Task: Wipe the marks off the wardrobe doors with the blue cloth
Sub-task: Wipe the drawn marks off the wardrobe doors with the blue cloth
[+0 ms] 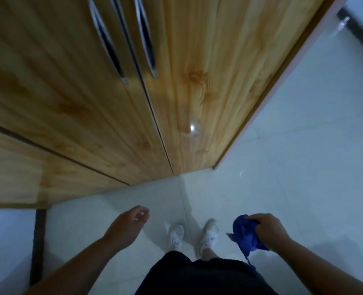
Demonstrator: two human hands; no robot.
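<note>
Right hand (268, 228) gripping blue cloth (245, 233), left hand (127, 224) seemingly loose

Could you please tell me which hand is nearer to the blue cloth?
Right. The right hand holds the blue cloth bunched in its fingers; the left hand hangs empty, apart from it across the body.

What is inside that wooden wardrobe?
Nothing inside shows: both wardrobe doors are closed, with only a thin dark gap between them. You see just their wood-grain fronts and two metal handles. Whatever is stored behind them is covered.
</note>
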